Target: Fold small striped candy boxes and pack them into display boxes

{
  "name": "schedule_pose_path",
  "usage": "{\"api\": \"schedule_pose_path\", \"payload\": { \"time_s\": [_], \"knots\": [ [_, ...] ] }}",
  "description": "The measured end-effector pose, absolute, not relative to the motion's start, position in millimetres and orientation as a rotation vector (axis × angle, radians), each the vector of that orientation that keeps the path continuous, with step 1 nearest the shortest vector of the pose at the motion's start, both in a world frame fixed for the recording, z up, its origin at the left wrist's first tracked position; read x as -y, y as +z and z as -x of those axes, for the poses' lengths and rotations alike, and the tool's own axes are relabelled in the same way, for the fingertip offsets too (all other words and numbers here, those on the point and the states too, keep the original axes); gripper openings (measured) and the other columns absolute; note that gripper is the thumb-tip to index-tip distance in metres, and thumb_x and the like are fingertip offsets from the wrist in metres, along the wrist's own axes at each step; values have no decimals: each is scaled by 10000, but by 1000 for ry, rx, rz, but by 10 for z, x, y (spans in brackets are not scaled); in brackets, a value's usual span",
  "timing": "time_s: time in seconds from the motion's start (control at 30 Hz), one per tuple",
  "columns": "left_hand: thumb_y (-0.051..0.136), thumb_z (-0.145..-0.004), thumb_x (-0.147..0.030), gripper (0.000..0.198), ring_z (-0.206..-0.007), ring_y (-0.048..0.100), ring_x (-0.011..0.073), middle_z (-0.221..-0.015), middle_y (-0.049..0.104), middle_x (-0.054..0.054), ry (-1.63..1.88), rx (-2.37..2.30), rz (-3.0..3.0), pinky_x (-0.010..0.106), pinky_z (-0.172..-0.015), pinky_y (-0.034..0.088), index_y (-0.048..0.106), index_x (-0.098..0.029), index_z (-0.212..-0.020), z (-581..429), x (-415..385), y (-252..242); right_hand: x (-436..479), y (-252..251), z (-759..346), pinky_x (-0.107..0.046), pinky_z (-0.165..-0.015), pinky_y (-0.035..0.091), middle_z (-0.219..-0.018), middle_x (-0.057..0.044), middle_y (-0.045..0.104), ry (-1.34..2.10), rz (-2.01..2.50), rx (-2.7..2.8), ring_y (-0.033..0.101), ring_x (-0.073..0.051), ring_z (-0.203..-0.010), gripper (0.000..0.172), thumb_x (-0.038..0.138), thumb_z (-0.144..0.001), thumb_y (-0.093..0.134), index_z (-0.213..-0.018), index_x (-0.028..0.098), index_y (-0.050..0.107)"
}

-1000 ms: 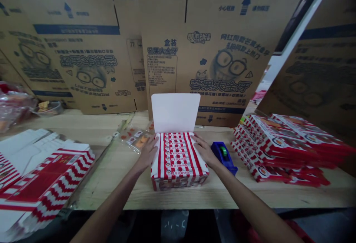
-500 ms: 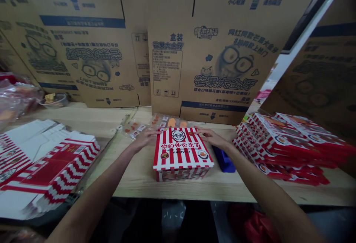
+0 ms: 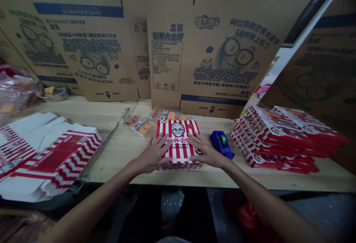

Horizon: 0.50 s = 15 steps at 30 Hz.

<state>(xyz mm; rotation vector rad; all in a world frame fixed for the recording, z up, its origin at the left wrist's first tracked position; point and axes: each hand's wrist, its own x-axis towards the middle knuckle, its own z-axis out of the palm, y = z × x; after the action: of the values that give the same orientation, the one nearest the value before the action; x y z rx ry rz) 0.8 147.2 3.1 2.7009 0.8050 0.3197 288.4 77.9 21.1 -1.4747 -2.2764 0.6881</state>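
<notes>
A red-and-white striped cardboard box (image 3: pixel 178 130) with a cartoon face on its lid sits on the wooden table in front of me. My left hand (image 3: pixel 152 154) lies over the lid's left side, fingers spread. Over the right side rests my right hand (image 3: pixel 207 152), its fingers also spread out. Neither hand grips anything. Beside the box on the right stands a blue tape dispenser (image 3: pixel 222 144) with a green roll. Behind the box lie clear packets (image 3: pixel 140 124) holding orange pieces.
To the right are piled striped packages (image 3: pixel 274 135). Flattened striped cartons (image 3: pixel 59 157) lie stacked at the left. Large brown cardboard sheets (image 3: pixel 205 50) wall off the back. A clear plastic tub (image 3: pixel 55 94) and plastic bags (image 3: pixel 16 94) sit at the far left.
Both hands have come from the lid's far corners toward me and now lie flat over its sides. The lid sits lower at the front. The tape dispenser shows more fully.
</notes>
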Motion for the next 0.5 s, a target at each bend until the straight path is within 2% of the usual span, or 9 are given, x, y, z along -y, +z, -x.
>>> {"api": "schedule_pose_path", "payload": {
  "time_s": [0.13,0.2,0.27,0.37,0.5],
  "knots": [
    [532,-803,-688,778,-1463,162,353,-1554,283,153,259,-746,-2757,645,-1133,-12,380,-277,-1446,23,-1526,79,-773,222,-2933,-646,-1147,59,-1596,-96,172,699,1506,2364,14,-364,-1477,936,668,-718,672,-1496,315,288],
    [540,-828,-643,713,-1448,225,343,-1528,345,144,304,-754,-2783,634,-1141,-23,412,-275,-1425,14,-1524,60,-764,190,-2913,-674,-1131,14,-1582,-107,219,565,1525,2411,72,-368,-1473,887,648,-764,641,-1500,313,276],
    [544,-871,-555,610,-1430,279,335,-1505,389,143,397,-781,-2799,610,-1161,4,456,-254,-1396,4,-1501,24,-746,140,-2878,-676,-1135,23,-1559,-113,284,408,1514,2432,141,-360,-1465,778,582,-841,596,-1497,290,297],
    [538,-899,-472,525,-1402,339,333,-1459,451,155,508,-792,-2801,580,-1181,44,510,-214,-1355,7,-1469,22,-730,137,-2850,-627,-1160,159,-1517,-97,377,330,1437,2425,218,-334,-1452,608,482,-915,538,-1462,262,387],
    [464,-933,-479,491,-1330,446,321,-1392,534,141,508,-835,-2784,600,-1170,17,514,-223,-1349,-24,-1434,160,-783,425,-2908,-499,-1149,335,-1441,-56,495,449,1313,2428,390,-263,-1385,469,431,-961,474,-1403,274,480]
  ]
}}
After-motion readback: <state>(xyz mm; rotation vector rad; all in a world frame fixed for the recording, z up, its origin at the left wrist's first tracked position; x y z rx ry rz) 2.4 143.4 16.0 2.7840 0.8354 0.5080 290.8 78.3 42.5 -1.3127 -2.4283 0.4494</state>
